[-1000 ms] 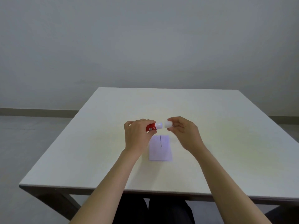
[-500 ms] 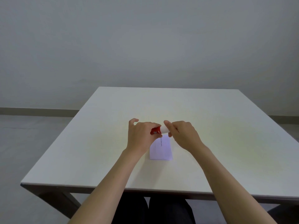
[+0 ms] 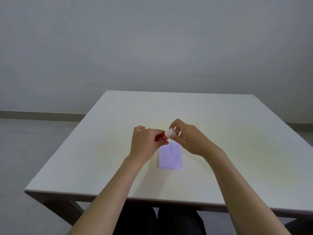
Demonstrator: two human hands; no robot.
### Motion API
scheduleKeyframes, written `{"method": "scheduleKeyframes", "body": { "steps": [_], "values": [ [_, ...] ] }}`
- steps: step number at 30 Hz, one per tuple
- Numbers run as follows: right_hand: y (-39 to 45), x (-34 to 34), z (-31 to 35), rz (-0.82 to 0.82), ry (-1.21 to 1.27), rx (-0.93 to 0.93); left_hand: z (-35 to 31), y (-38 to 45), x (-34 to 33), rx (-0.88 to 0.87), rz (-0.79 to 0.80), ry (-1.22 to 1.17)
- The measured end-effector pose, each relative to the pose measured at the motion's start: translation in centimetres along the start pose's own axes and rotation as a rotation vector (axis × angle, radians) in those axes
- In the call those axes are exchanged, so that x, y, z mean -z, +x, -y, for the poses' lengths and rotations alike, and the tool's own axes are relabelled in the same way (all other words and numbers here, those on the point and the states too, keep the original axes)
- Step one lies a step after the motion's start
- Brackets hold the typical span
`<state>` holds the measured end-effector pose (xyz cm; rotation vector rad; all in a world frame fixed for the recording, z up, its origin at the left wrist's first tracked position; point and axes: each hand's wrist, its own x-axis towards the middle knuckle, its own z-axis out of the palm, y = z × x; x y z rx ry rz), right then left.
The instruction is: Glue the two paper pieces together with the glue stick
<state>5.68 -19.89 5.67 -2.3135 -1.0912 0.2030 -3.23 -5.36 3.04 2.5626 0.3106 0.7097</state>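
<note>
A red glue stick (image 3: 160,137) is held above the table, its red body gripped in my left hand (image 3: 147,143). Its white cap (image 3: 170,132) sits on the right end of the stick, pinched between the thumb and fingers of my right hand (image 3: 189,138). Just below the hands a pale lilac paper (image 3: 170,156) lies flat on the white table (image 3: 237,150), with a short line of small print near its top. It looks like a single rectangle; I cannot tell whether two pieces are stacked there.
The table's near edge runs across the lower part of the view, with dark legs under it. A grey wall and floor lie behind and to the left.
One second ago the cap was apart from the stick's white tip. My right hand has brought the cap onto the stick, and the stick now tilts up to the right.
</note>
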Motion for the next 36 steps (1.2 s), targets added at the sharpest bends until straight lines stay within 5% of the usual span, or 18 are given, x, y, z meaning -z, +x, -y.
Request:
{"method": "scheduleKeyframes", "body": {
  "steps": [5,15,36],
  "values": [
    [0.3,-1.0,0.5,-0.150,-0.199,-0.169,0.6,0.3,0.0,0.027,0.030,-0.090],
    [-2.0,-0.7,-1.7,-0.085,-0.163,-0.188,5.2,4.6,-0.5,0.399,-0.173,-0.337],
    [-2.3,-1.2,-1.5,-0.033,-0.110,-0.175,6.4,3.4,-3.3,0.409,-0.129,-0.349]
  ]
}}
